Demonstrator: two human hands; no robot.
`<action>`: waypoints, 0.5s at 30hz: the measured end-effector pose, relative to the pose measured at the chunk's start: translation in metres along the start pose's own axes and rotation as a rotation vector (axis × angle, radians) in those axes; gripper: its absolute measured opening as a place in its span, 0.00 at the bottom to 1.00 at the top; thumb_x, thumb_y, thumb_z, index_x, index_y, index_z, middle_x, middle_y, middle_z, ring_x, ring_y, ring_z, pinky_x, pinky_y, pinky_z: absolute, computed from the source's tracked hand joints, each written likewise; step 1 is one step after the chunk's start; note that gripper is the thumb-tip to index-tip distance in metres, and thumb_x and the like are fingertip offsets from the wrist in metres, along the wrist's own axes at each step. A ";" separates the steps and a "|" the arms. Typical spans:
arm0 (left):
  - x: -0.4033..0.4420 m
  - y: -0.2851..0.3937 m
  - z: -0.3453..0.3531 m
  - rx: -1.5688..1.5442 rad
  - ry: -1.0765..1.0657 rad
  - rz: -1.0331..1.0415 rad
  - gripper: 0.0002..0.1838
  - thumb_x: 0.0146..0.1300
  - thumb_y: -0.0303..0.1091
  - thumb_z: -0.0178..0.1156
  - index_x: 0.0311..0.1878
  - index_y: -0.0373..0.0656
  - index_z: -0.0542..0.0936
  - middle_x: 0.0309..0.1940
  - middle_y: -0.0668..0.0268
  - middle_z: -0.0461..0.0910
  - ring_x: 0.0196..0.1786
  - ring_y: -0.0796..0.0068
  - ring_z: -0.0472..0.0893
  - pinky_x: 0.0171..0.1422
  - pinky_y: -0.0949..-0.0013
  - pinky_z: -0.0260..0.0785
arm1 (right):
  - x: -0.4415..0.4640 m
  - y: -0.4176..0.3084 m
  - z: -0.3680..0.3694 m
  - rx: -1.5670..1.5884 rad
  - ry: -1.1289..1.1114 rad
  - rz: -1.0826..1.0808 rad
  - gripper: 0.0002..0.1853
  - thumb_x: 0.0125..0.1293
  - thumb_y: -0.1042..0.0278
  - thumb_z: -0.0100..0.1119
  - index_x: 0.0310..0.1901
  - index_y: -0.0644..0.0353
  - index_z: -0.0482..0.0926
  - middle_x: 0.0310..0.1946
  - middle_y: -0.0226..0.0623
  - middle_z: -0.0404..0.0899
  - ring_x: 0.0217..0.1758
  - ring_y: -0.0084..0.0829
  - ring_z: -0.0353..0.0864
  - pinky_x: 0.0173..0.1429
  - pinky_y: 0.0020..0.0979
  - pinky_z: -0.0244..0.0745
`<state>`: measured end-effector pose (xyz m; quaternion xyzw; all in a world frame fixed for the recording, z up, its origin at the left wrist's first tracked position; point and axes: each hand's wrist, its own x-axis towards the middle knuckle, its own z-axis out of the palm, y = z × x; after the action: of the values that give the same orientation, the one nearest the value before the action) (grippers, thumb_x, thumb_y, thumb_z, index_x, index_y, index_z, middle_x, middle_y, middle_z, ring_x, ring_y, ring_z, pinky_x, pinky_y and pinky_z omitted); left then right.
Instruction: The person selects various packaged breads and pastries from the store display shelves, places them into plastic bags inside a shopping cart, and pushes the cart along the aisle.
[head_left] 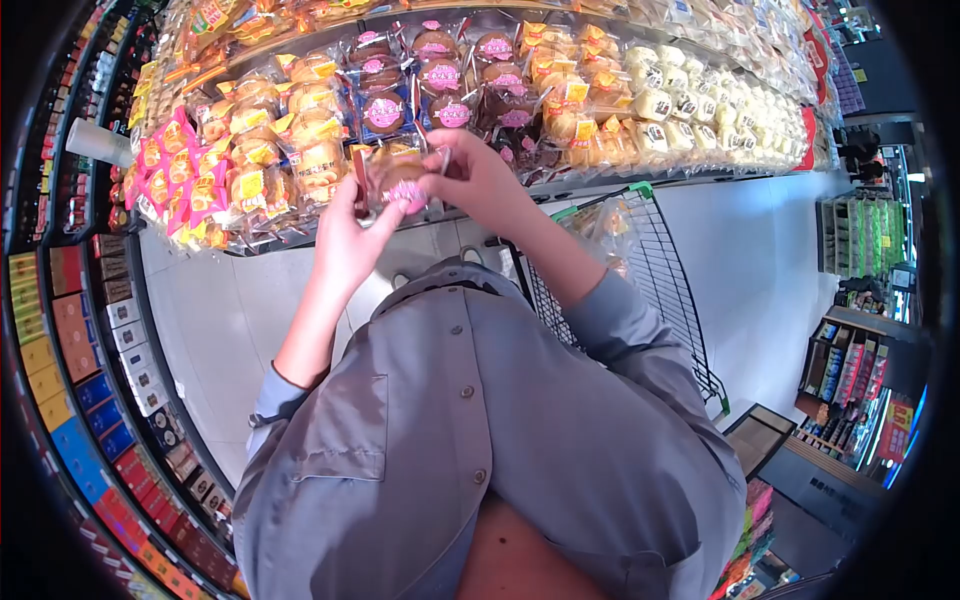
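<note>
Head view shows you holding one wrapped cake (400, 174) between both hands, just in front of the bakery display (290, 232). Your left hand (350, 232) cups the package from its left and lower side, the thumb lying against its pink label (406, 195). Your right hand (468, 178) is on the opposite side, its fingers bent closely about the package's right edge; whether they grip the wrapper or just touch it, you cannot tell from this angle. Just beyond the held cake sit rows of dark cakes (440, 78) with similar pink labels, with yellow-labelled packs (255, 150) to their left and pale packs (680, 100) farther right. Beneath and beside your right forearm stands a wire shopping cart (668, 262), with clear-wrapped goods (608, 230) inside it, near its display end.
</note>
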<state>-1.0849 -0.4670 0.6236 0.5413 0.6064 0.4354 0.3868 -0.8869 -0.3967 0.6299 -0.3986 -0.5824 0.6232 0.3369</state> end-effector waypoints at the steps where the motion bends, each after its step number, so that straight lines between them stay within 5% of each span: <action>1: 0.005 0.003 0.000 0.004 0.004 0.000 0.22 0.59 0.36 0.71 0.53 0.36 0.77 0.44 0.57 0.81 0.45 0.72 0.81 0.49 0.68 0.72 | 0.012 0.006 0.001 0.003 -0.004 -0.002 0.32 0.61 0.73 0.68 0.65 0.66 0.65 0.45 0.35 0.79 0.46 0.23 0.80 0.50 0.26 0.76; 4: 0.024 0.016 -0.001 0.532 0.161 0.120 0.29 0.57 0.42 0.71 0.57 0.35 0.75 0.40 0.51 0.81 0.43 0.52 0.81 0.48 0.57 0.74 | 0.043 0.016 0.003 -0.036 0.047 -0.168 0.30 0.61 0.73 0.67 0.63 0.69 0.66 0.45 0.40 0.80 0.48 0.27 0.82 0.52 0.28 0.77; 8: 0.039 0.022 0.001 0.653 0.213 0.140 0.41 0.57 0.42 0.71 0.68 0.29 0.65 0.45 0.49 0.80 0.48 0.48 0.81 0.51 0.53 0.74 | 0.062 0.027 0.003 -0.068 0.089 -0.292 0.29 0.64 0.74 0.62 0.65 0.71 0.66 0.53 0.50 0.81 0.55 0.33 0.83 0.57 0.31 0.78; 15: 0.041 0.009 0.006 0.803 0.249 0.227 0.39 0.58 0.43 0.71 0.68 0.36 0.68 0.47 0.47 0.81 0.48 0.46 0.82 0.50 0.52 0.75 | 0.036 0.025 -0.011 -0.046 0.087 -0.222 0.20 0.71 0.77 0.54 0.62 0.71 0.69 0.56 0.47 0.78 0.58 0.31 0.80 0.63 0.30 0.75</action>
<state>-1.0806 -0.4253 0.6305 0.6554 0.7063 0.2669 0.0192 -0.8923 -0.3625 0.6015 -0.3661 -0.6217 0.5508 0.4196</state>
